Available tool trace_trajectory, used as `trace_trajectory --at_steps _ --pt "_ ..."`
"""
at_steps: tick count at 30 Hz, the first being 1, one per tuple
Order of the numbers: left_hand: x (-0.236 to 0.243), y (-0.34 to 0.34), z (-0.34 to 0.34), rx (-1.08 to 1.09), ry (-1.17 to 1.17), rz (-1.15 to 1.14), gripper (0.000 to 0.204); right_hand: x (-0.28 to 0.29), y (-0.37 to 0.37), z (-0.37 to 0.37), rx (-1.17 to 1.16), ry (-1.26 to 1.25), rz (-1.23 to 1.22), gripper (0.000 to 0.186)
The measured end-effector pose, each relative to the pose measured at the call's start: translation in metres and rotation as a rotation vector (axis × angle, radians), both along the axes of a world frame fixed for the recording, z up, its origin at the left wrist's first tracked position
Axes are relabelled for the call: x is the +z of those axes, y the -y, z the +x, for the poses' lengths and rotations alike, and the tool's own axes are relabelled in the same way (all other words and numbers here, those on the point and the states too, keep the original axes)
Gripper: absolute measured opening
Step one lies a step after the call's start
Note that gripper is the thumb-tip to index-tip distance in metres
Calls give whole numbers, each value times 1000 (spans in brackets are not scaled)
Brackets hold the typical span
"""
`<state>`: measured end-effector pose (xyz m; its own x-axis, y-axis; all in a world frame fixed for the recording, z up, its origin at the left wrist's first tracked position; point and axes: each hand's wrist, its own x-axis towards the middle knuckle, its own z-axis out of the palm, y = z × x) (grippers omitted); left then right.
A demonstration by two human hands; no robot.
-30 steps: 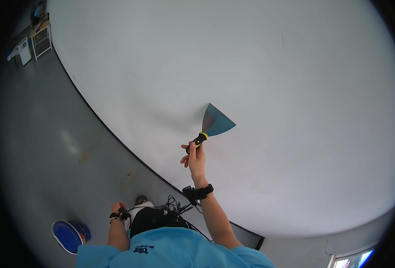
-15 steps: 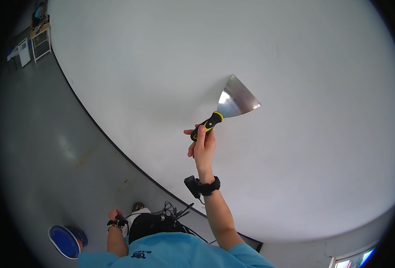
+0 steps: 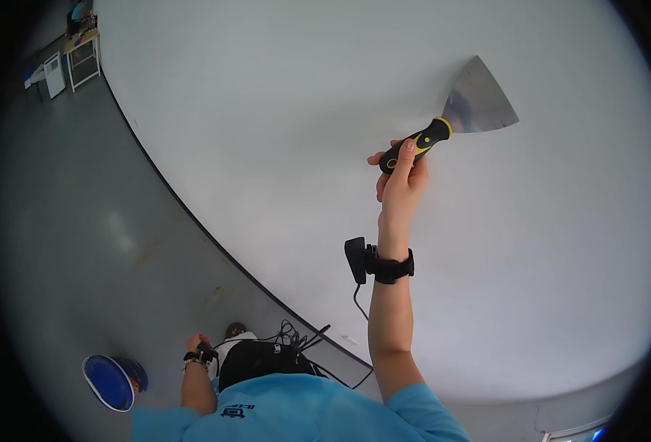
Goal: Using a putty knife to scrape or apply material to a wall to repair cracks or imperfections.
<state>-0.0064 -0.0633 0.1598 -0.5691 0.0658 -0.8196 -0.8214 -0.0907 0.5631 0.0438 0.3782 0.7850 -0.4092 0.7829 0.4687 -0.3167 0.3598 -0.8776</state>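
Observation:
My right hand point(image 3: 403, 177) is raised in front of the white wall point(image 3: 266, 81) and closed around the handle of a putty knife point(image 3: 480, 99). The handle is black and yellow; the wide steel blade points up and to the right. The blade lies close against the wall, but I cannot tell whether its edge touches. A black strap with a small device sits on my right wrist. Low at my side hangs my left hand point(image 3: 197, 342), seen from above, with its fingers mostly hidden.
A blue bucket point(image 3: 112, 383) stands on the grey floor point(image 3: 97, 243) at lower left. Black cables point(image 3: 292, 335) hang at my waist near the dark baseboard point(image 3: 215, 243). At far upper left are a work table point(image 3: 82, 40) and a person point(image 3: 76, 15) in blue.
My right hand has carried the putty knife up and to the right across the wall. My left hand stays low at my side.

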Motion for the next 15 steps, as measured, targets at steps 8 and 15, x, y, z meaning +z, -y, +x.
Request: trace_trajectory --at_steps 8,15 --pt "3 2 3 14 12 -5 25 -150 8 -7 107 235 -127 34" --pt "-8 8 4 105 13 20 26 -240 22 -7 118 402 -196 37"
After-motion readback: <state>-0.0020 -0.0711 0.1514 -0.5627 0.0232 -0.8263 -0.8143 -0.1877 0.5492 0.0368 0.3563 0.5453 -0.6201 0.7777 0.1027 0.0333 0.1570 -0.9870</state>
